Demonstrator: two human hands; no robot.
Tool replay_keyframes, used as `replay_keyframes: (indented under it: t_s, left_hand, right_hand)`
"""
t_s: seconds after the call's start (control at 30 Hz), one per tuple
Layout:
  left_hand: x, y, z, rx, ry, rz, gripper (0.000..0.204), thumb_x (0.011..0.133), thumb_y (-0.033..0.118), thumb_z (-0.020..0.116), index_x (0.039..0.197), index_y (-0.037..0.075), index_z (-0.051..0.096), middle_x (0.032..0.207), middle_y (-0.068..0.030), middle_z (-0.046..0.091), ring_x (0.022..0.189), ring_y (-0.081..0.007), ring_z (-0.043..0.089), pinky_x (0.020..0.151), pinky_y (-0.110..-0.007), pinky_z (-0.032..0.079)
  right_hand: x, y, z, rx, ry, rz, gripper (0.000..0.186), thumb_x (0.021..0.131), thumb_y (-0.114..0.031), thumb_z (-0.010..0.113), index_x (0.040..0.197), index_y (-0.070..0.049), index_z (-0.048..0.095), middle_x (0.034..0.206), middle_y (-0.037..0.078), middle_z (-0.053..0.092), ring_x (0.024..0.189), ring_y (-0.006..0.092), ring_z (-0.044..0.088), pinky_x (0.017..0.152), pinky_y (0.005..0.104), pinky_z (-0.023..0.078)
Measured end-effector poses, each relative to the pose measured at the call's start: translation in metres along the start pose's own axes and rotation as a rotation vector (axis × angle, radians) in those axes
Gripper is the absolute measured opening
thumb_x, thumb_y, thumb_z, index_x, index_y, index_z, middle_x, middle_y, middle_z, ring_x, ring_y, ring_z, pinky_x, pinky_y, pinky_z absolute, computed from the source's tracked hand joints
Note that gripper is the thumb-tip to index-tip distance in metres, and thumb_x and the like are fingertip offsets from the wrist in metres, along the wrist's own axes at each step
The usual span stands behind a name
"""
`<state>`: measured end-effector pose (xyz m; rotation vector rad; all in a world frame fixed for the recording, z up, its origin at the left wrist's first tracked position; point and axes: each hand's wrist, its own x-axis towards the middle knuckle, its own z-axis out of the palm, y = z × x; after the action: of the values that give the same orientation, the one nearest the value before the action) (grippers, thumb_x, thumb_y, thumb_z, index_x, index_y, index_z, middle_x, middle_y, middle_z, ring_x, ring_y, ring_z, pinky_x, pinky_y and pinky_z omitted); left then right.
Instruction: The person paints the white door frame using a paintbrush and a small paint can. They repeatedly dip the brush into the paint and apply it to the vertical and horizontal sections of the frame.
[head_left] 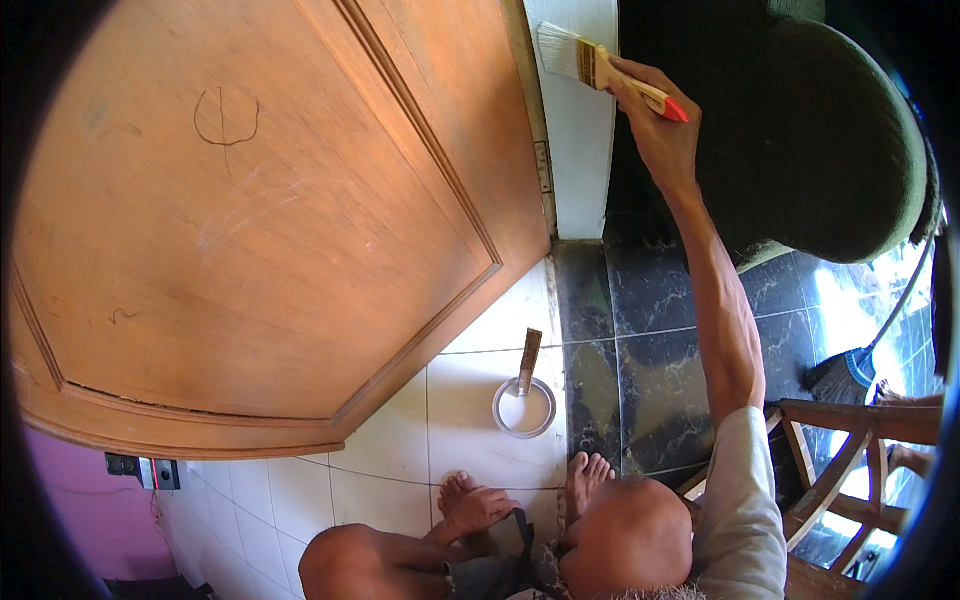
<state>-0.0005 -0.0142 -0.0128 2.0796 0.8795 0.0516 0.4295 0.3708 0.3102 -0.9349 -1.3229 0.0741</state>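
My right hand (662, 130) is closed round the handle of a flat paintbrush (592, 66), pale wood with a red tip. Its white bristles lie against the white door frame (582, 150), beside the hinged edge of a brown wooden door (290, 200). Down between my knees, my left hand (482, 508) hangs over my left foot; its fingers look loosely bent, and whether they hold anything is unclear. On the floor in front of my feet stands a round tub of white paint (497, 420), with a flat brown stick (531, 352) leaning up out of it.
Pale tiles (385, 430) meet dark marbled tiles (655, 375) beside the tub. A dark green upholstered seat (850, 150) stands at the upper right, with a broom (845, 378) below it. Wooden furniture (835, 485) is close by my right arm. A power socket (145, 470) sits at lower left.
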Motion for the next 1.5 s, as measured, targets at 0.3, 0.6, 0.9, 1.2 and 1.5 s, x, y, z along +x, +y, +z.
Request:
replay_keyframes:
  t_s: [0.3, 0.6, 0.9, 1.2, 1.5]
  left_hand:
    - [-0.005, 0.000, -0.001, 0.068, 0.032, 0.096, 0.021, 0.092, 0.028, 0.068, 0.111, 0.021, 0.073, 0.091, -0.0036, 0.065, 0.089, -0.0267, 0.066, 0.079, -0.041, 0.053]
    - [0.003, -0.007, 0.000, 0.100, 0.088, 0.183, 0.020, 0.094, 0.024, 0.068, 0.113, 0.022, 0.071, 0.090, -0.0019, 0.064, 0.086, -0.0255, 0.067, 0.075, -0.040, 0.054]
    - [-0.001, -0.004, 0.002, 0.052, 0.087, 0.172, 0.017, 0.095, 0.023, 0.067, 0.112, 0.021, 0.072, 0.090, -0.0033, 0.064, 0.087, -0.0263, 0.068, 0.078, -0.042, 0.053]
    - [0.004, 0.001, -0.005, 0.041, 0.064, 0.166, 0.021, 0.096, 0.023, 0.066, 0.116, 0.023, 0.070, 0.095, -0.0018, 0.066, 0.092, -0.0240, 0.067, 0.081, -0.041, 0.052]
    - [-0.003, -0.005, 0.001, 0.044, 0.046, 0.127, 0.022, 0.096, 0.023, 0.065, 0.118, 0.023, 0.069, 0.096, -0.0012, 0.066, 0.092, -0.0227, 0.067, 0.082, -0.040, 0.052]
  right_hand:
    - [-0.026, 0.007, -0.004, -0.015, 0.036, -0.043, 0.024, 0.093, -0.015, 0.074, 0.114, -0.003, 0.075, 0.104, 0.010, 0.077, 0.090, 0.0149, 0.072, 0.078, 0.0267, 0.056]
    - [0.012, -0.032, -0.017, -0.512, 0.038, -0.680, 0.032, 0.088, -0.005, 0.077, 0.120, -0.008, 0.074, 0.112, 0.010, 0.072, 0.095, 0.0209, 0.070, 0.084, 0.0293, 0.056]
    - [0.006, -0.004, -0.002, -0.956, -0.239, -0.954, 0.050, 0.078, -0.010, 0.073, 0.128, -0.014, 0.070, 0.125, 0.003, 0.067, 0.112, 0.0251, 0.064, 0.093, 0.0380, 0.055]
    - [-0.057, -0.004, 0.004, -0.700, -0.466, -0.557, 0.033, 0.084, -0.007, 0.075, 0.117, -0.008, 0.072, 0.115, 0.009, 0.071, 0.100, 0.0259, 0.069, 0.086, 0.0364, 0.058]
    - [0.021, -0.006, -0.010, -0.363, -0.135, -0.400, 0.020, 0.093, -0.020, 0.076, 0.108, -0.007, 0.077, 0.102, 0.010, 0.077, 0.087, 0.0221, 0.076, 0.071, 0.0318, 0.063]
